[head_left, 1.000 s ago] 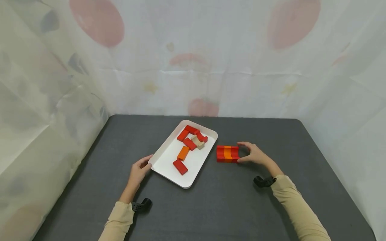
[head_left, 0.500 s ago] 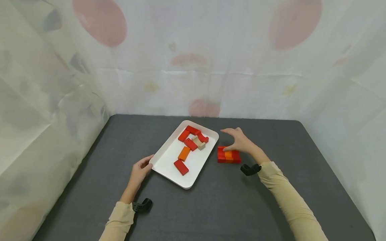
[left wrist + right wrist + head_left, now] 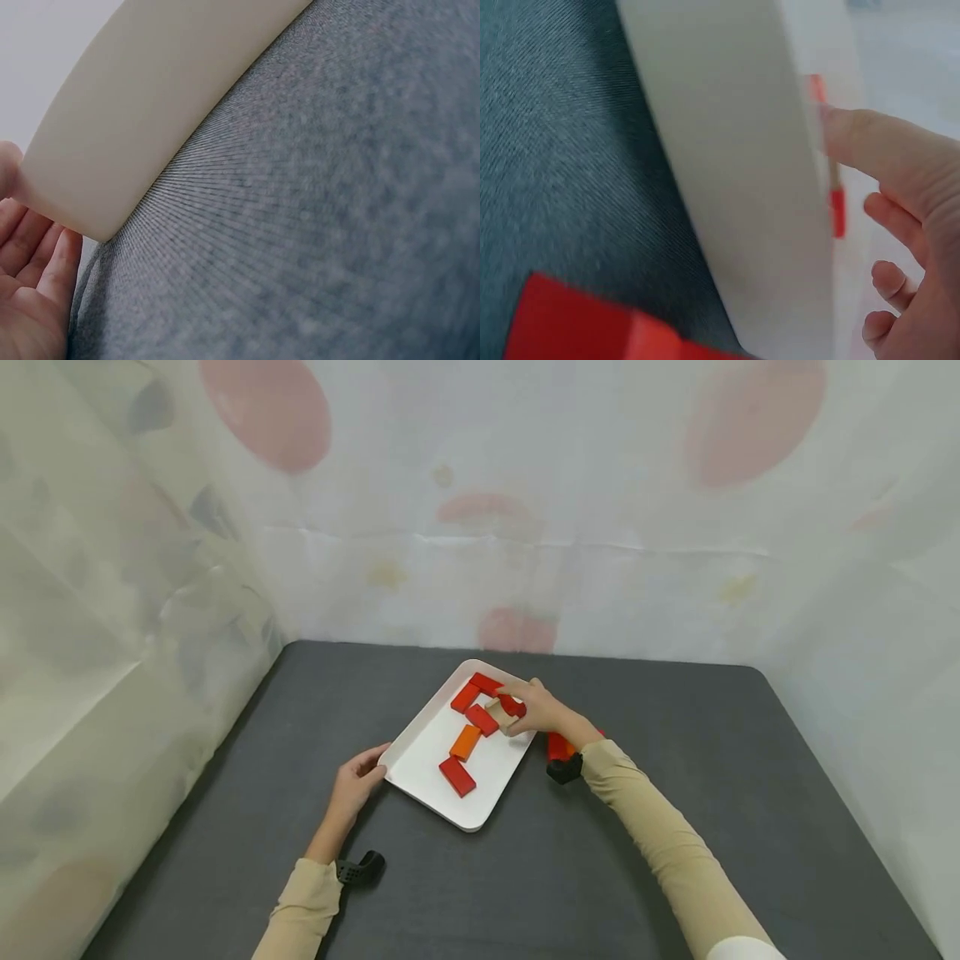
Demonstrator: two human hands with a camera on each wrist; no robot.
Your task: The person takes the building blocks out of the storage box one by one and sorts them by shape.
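White tray (image 3: 420,768): rests on the dark table (image 3: 675,735), holding loose blocks.
Right hand (image 3: 538,710): fingers curl onto the beige block (image 3: 501,714) in the tray; a firm hold can't be confirmed.
Left hand (image 3: 356,781): fingers relaxed, touching the tray's near corner.
Block row (image 3: 557,745): beside the tray, behind the right wrist.

One white tray (image 3: 420,768) is seen on the table. Inside it, four red blocks (image 3: 457,776), one orange block (image 3: 466,742) and one beige block (image 3: 501,710) are counted, as far as can be told.
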